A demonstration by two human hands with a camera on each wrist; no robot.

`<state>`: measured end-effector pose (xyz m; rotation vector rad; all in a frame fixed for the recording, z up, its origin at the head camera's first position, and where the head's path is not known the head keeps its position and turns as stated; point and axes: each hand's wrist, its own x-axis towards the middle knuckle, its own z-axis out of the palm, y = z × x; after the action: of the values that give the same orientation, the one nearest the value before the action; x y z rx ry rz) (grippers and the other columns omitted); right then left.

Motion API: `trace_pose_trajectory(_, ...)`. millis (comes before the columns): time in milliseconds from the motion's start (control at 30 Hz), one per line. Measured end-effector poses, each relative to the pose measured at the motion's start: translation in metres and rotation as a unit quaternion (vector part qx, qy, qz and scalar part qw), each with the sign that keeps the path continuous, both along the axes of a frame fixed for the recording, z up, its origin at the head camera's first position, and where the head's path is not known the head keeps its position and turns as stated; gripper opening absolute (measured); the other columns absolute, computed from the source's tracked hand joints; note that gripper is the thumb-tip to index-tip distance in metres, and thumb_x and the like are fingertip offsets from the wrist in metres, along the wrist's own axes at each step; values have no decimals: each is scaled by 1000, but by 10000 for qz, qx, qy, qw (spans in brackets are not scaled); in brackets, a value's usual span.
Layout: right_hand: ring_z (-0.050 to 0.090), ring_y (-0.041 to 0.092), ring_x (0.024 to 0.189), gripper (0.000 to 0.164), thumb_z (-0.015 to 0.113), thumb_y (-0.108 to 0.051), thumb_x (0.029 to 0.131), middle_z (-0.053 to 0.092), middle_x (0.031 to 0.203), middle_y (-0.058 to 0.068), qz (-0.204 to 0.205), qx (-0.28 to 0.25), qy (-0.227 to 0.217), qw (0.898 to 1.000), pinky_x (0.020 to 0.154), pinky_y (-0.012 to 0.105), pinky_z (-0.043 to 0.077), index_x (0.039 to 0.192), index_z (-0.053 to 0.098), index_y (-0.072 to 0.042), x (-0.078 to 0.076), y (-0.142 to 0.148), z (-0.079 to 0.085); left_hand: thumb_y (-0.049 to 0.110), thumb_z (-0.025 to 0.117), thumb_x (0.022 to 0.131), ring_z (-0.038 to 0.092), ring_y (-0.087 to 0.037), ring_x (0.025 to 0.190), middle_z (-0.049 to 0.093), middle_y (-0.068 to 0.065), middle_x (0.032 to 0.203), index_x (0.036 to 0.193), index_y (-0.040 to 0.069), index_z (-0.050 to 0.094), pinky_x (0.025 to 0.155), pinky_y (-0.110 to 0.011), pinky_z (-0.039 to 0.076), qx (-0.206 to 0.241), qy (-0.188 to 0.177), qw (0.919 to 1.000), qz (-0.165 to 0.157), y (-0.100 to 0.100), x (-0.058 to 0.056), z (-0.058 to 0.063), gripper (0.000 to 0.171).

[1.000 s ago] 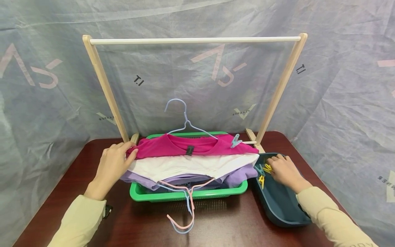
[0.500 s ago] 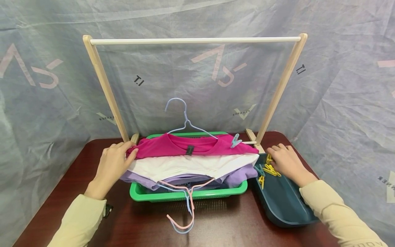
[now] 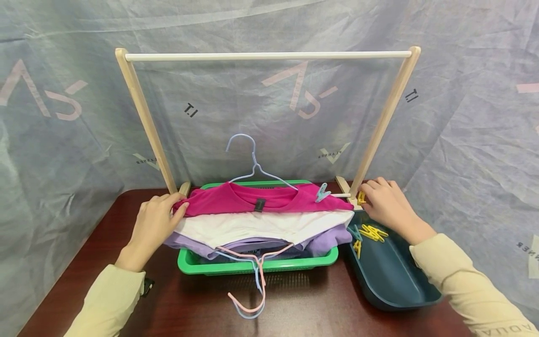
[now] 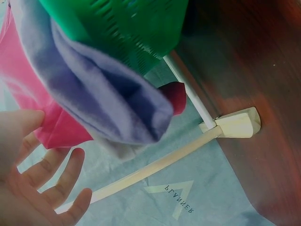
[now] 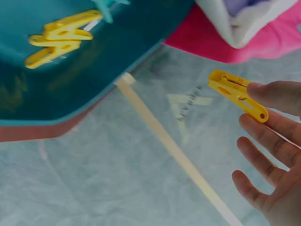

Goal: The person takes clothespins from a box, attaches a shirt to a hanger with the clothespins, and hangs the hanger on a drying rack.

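My left hand pinches the left sleeve end of a magenta T-shirt between thumb and forefinger. A pale blue hanger rises from its neckline, and a light blue clothespin is on its right shoulder. In my right hand, a yellow clothespin is pinched between thumb and fingers, beside the rack's right foot. Under the magenta shirt lie a white shirt and a purple shirt, over a green basket. The right wrist view shows the other fingers spread.
A dark teal bin at the right holds several yellow clothespins and a teal one. Behind the basket stands a wooden rack with a white rail. Pink and blue hanger hooks overhang the basket's front.
My right hand has risen from inside the bin toward the rack's right foot, bringing out a yellow clothespin. The bin has shifted slightly right at its near end. My left hand stays put.
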<state>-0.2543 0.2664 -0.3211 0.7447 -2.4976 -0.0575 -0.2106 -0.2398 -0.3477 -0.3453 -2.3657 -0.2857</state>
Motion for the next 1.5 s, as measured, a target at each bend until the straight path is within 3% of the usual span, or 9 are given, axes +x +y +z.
trace_pose_trajectory(133,51,29,79,24,75,-10,66,61,78,9,174,-105,280,9994,67,46,39,86,61,-5,-2,-8,12,19,67,79,58,-34,66,67,-13,79,93,9,65,57,-48,44,-2,-23,10000,29,0,0,0,17)
trace_pose_trajectory(700,50,32,89,29,75,-5,65,63,88,14,855,-381,905,9915,68,47,40,92,62,-1,3,-48,62,21,66,81,58,-34,69,68,-14,82,96,9,65,60,-50,44,81,-214,9997,59,0,-1,-1,19)
trace_pose_trajectory(1033,51,31,92,33,77,-9,68,63,90,13,1166,-188,840,9894,74,46,43,96,63,-1,7,-80,63,21,66,81,58,-35,70,68,-14,82,96,10,65,61,-51,43,114,-233,9996,103,0,-1,-2,19)
trace_pose_trajectory(1500,52,27,96,28,70,-7,71,63,93,8,1702,-41,748,9826,78,39,44,98,62,-3,18,-131,57,23,66,81,59,-35,72,68,-15,85,97,10,65,63,-52,44,100,-266,9995,155,-1,-1,-2,21)
